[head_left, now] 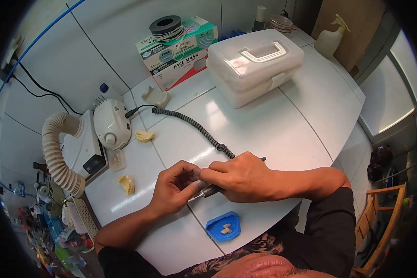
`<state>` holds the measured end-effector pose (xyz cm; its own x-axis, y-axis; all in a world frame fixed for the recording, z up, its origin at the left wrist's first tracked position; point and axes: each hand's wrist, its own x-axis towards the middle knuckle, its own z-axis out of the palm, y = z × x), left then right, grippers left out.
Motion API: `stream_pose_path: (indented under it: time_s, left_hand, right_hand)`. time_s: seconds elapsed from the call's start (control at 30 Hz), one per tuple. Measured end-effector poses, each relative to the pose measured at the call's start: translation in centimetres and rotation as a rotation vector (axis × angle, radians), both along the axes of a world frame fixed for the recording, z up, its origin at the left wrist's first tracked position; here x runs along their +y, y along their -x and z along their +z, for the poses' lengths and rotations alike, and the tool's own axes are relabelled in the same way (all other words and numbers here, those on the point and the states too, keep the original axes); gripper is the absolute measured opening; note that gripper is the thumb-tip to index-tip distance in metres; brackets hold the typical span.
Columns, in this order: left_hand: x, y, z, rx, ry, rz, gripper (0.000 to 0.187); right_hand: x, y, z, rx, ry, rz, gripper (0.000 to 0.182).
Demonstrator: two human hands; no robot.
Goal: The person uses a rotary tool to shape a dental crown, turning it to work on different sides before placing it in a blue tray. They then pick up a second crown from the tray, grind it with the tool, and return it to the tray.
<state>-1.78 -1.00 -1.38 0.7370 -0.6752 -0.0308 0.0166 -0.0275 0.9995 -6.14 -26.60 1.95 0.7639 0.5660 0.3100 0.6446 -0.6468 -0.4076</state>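
My right hand (243, 180) is wrapped round a dark rotary handpiece (211, 190), whose silvery tip points toward my left hand. The fingers of my left hand (172, 186) are curled and pinched together, meeting my right fingertips. Whatever the left fingers hold is hidden behind them. Just below the hands lies a small blue tray (213, 226) with a few pale tooth-like pieces (226, 229) in it. A coiled black cord (190, 123) runs from a white control unit (112, 123) toward the handpiece.
Two yellowish dental casts (144, 135) lie left of the hands. Behind stand a translucent carry case (255, 69), face mask boxes (185, 65) with a wire spool (166, 27) on top, and a spray bottle (330, 41). A ribbed hose (55, 148) curves at the left.
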Motion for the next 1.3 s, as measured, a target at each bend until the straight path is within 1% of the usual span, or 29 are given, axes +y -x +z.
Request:
stream_pose_path:
  time_s: [0.07, 0.13, 0.2, 0.23, 0.33, 0.37, 0.47, 0.5, 0.6, 0.63, 0.73, 0.77, 0.97, 1.07, 1.3]
  left_hand:
    - [-0.1, 0.0, 0.4, 0.045, 0.001, 0.053, 0.025]
    - [0.4, -0.4, 0.4, 0.073, 0.002, 0.105, 0.027]
    - [0.9, -1.3, 0.7, -0.056, -0.05, 0.179, 0.021]
    - [1.1, -1.6, 0.8, -0.069, -0.055, 0.219, 0.02]
    - [1.3, -2.5, 0.5, 0.017, -0.056, 0.269, 0.018]
    - [1.3, -2.6, 0.2, 0.022, -0.053, 0.246, 0.018]
    - [1.2, -2.5, 0.3, 0.041, -0.01, 0.215, 0.02]
    - [1.0, -2.4, 0.3, 0.053, -0.007, 0.226, 0.021]
    - [1.2, -2.6, 0.2, 0.072, -0.025, 0.204, 0.02]
    - [1.2, -2.6, 0.6, 0.072, -0.046, 0.194, 0.021]
    - [1.3, -2.5, 0.7, 0.029, -0.066, 0.158, 0.022]
    - [1.3, -2.6, 0.7, 0.029, -0.057, 0.147, 0.023]
    - [1.2, -2.4, 0.7, 0.04, -0.062, 0.15, 0.02]
    - [1.2, -2.5, 0.9, 0.022, -0.13, 0.127, 0.021]
    - [1.2, -2.5, 0.9, -0.095, -0.145, 0.124, 0.02]
  right_hand:
    - [-0.6, -0.3, 0.1, -0.086, 0.023, -0.017, 0.031]
    - [-1.5, -1.2, 0.3, -0.193, 0.068, -0.061, 0.016]
    - [-2.5, -2.1, 0.6, -0.209, 0.137, -0.093, 0.012]
    - [-2.8, -2.5, 0.2, -0.175, 0.192, -0.116, 0.022]
    - [-2.6, -3.0, -0.3, -0.068, 0.247, -0.115, 0.04]
    - [-2.4, -3.0, -0.7, -0.028, 0.276, -0.122, 0.052]
    - [-2.2, -3.0, -0.5, -0.009, 0.267, -0.134, 0.052]
    - [-2.2, -3.0, -0.3, 0.036, 0.285, -0.149, 0.053]
    - [-1.9, -2.8, 0.0, 0.003, 0.257, -0.148, 0.053]
    - [-1.8, -2.8, 0.3, 0.008, 0.248, -0.138, 0.045]
    - [-1.9, -2.9, -0.3, -0.004, 0.153, -0.15, 0.036]
    - [-1.8, -2.9, -0.2, -0.002, 0.124, -0.146, 0.026]
    - [-1.5, -3.1, -0.7, -0.058, 0.121, -0.135, 0.025]
    - [-1.2, -3.2, -0.6, -0.07, 0.12, -0.117, 0.027]
    - [-1.0, -3.1, -0.7, -0.064, 0.119, -0.108, 0.027]
